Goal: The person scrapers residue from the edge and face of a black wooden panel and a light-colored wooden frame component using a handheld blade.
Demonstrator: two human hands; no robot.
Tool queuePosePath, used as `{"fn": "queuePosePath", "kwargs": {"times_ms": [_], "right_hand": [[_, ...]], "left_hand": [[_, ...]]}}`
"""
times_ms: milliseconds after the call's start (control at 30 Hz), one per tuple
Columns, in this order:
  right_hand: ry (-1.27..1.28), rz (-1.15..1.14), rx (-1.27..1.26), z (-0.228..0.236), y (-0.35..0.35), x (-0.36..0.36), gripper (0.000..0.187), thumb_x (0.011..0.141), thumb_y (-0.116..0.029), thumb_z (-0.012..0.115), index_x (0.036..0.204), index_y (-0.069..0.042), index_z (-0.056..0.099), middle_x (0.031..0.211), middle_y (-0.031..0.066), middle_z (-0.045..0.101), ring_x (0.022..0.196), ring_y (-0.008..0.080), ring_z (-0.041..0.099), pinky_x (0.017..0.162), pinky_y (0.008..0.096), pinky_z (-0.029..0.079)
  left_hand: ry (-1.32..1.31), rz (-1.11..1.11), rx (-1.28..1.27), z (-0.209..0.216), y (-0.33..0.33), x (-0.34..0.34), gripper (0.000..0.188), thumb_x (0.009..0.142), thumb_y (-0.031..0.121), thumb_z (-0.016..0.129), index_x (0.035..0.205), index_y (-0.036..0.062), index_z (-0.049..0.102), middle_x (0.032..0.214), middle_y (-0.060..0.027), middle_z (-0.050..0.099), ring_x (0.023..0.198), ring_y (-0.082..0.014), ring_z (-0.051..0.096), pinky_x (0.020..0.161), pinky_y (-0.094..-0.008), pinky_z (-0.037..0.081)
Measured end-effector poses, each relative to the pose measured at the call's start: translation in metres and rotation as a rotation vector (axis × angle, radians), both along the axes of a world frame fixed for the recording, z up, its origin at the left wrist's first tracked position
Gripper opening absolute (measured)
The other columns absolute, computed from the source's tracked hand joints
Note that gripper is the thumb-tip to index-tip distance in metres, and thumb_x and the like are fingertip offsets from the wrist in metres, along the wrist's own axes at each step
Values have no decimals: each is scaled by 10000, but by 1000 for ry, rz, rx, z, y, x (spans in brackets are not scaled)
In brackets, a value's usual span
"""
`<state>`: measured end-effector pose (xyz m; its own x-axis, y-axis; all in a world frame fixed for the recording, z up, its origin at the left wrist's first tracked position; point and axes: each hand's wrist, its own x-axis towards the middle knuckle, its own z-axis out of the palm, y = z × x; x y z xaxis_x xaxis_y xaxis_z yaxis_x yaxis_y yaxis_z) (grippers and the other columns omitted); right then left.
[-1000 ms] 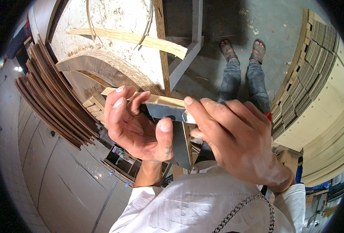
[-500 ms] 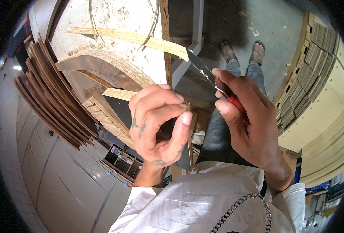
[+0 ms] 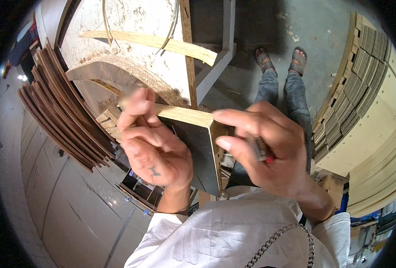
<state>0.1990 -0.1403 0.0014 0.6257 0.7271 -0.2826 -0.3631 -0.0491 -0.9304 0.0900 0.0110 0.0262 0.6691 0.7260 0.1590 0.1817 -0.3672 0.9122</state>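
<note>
My right hand is closed round a red-handled knife, mostly hidden in the palm; its blade is blurred. The index finger and thumb of that hand reach to the corner of a black-faced board with a pale wood-grain edge. My left hand is over the board's left part, palm turned up and fingers loosely apart. Its fingertips are smeared by motion, and I make out nothing in them. A long pale wood-grain strip lies beyond the hands.
A scuffed white panel and a curved piece stand ahead. Curved brown strips are stacked at left. Stacked grey boards and pale sheets fill the right. My sandalled feet rest on the floor.
My left hand has moved left and rolled palm up, its fingers loosening. My right hand has come down and left to the board's corner, the knife blade turning away from the strip.
</note>
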Motion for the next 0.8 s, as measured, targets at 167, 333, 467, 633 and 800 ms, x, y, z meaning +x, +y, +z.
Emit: {"fn": "queuePosePath", "kwargs": {"times_ms": [167, 333, 467, 633, 800], "right_hand": [[-70, -73, 85, -7, 15, -16, 212, 837, 46, 744, 1046, 12, 749, 892, 99, 649, 725, 188, 656, 641, 286, 521], [-344, 59, -18, 5, 15, -10, 285, 719, 86, 706, 990, 0, 701, 905, 111, 635, 657, 209, 638, 605, 309, 531], [-352, 82, 55, 0, 10, -33, 183, 786, 60, 668, 950, -11, 629, 856, 111, 608, 617, 190, 606, 588, 311, 508], [155, 90, -21, -4, -25, -33, 207, 1060, -203, 601, 987, -9, 591, 788, 38, 588, 636, 103, 532, 589, 266, 423], [270, 186, -273, 2, -20, 7, 297, 1089, -262, 553, 1182, 15, 604, 852, 27, 610, 688, 84, 522, 633, 237, 418]], "left_hand": [[-26, 52, -26, -1, 0, -3, 405, 1112, 410, 399, 1053, 18, 483, 1334, -253, 511, 1339, -398, 505, 1176, -565, 362], [-64, 39, -24, -2, 1, -5, 325, 1122, 296, 364, 1141, -1, 492, 1324, -258, 523, 1322, -387, 530, 1161, -549, 400], [-130, 70, -111, -2, -3, 0, 283, 1117, 217, 362, 1190, -20, 498, 1305, -254, 535, 1320, -382, 535, 1164, -532, 414], [-107, 36, -44, -3, -2, 0, 262, 1086, 158, 427, 1211, -49, 529, 1303, -250, 537, 1319, -363, 534, 1149, -525, 423], [262, -375, 251, 15, 13, 7, 399, 778, 208, 838, 1071, -27, 706, 1187, -206, 656, 1189, -401, 623, 1104, -574, 420]]}}
